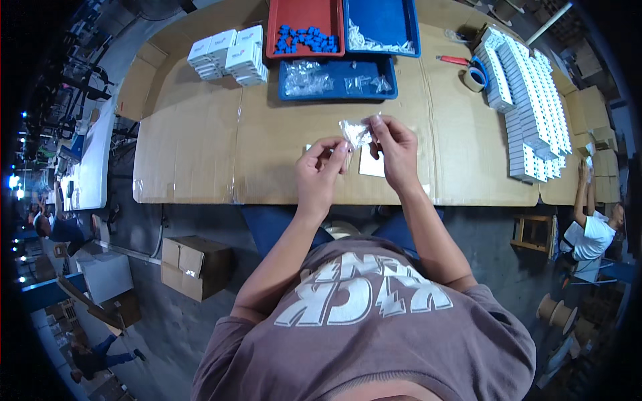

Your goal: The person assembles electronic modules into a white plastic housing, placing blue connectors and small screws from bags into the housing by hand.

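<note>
A small clear plastic bag (354,134) with small pale parts inside is pinched between both my hands above the cardboard-covered table (200,154). My left hand (319,170) grips its lower left edge with thumb and fingers. My right hand (394,147) holds its upper right corner. A small white card (372,164) lies on the table just beneath my hands, partly hidden by them.
At the back stand a red tray (281,20) with blue parts, a blue tray (401,17) with clear bags and a second blue tray (338,90) with clear bags. White boxes (231,53) are stacked back left; long rows of white boxes (531,100) right. Tape roll (475,78). A person (592,230) sits at the right.
</note>
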Demonstrator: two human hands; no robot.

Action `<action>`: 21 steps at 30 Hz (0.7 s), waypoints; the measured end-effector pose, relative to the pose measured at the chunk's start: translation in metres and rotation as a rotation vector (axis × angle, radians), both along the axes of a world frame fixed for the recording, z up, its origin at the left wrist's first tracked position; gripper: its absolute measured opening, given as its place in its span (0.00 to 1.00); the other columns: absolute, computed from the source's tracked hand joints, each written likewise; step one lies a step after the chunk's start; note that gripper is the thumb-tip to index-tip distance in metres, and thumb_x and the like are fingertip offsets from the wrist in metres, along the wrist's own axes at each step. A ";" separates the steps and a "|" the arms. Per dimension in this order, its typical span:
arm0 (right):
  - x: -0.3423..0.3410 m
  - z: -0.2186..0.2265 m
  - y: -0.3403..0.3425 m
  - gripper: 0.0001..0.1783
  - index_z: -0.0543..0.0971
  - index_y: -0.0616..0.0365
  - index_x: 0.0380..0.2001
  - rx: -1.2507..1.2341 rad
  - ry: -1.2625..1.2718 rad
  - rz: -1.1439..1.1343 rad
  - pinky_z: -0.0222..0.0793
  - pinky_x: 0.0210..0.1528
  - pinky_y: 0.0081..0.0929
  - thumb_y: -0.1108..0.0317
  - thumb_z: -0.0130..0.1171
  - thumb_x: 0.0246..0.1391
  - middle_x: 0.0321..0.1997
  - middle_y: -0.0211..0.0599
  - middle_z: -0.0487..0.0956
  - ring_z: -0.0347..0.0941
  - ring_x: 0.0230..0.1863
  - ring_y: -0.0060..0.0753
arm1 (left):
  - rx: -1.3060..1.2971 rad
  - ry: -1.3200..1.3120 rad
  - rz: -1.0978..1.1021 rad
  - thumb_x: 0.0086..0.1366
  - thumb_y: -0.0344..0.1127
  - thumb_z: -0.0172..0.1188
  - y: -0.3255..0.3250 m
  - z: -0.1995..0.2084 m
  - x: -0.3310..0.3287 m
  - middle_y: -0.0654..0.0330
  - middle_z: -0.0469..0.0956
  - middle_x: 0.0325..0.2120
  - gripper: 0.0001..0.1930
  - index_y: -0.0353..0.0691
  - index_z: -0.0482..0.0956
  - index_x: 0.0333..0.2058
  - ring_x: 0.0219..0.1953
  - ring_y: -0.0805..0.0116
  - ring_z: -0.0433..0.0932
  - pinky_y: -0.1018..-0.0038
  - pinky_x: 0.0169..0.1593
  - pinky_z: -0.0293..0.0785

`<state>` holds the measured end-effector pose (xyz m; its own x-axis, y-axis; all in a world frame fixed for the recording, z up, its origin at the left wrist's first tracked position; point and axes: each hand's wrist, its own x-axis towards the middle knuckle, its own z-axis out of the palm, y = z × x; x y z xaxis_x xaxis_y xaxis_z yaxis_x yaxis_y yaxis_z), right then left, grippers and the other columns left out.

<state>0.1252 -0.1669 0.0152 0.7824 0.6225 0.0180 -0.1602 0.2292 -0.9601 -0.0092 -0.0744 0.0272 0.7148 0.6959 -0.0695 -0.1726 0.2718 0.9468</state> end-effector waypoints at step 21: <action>-0.014 0.016 -0.020 0.11 0.82 0.65 0.45 -0.093 -0.348 0.048 0.77 0.37 0.22 0.70 0.67 0.62 0.40 0.36 0.85 0.81 0.38 0.24 | 0.608 0.036 0.044 0.64 0.21 0.65 -0.005 -0.005 0.017 0.61 0.80 0.37 0.07 0.34 0.82 0.41 0.33 0.74 0.78 0.76 0.38 0.75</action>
<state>0.1108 -0.1866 0.0316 0.7090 0.6702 0.2195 0.1711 0.1384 -0.9755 0.0081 -0.0791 0.0221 0.6893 0.6472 0.3255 -0.1360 -0.3257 0.9356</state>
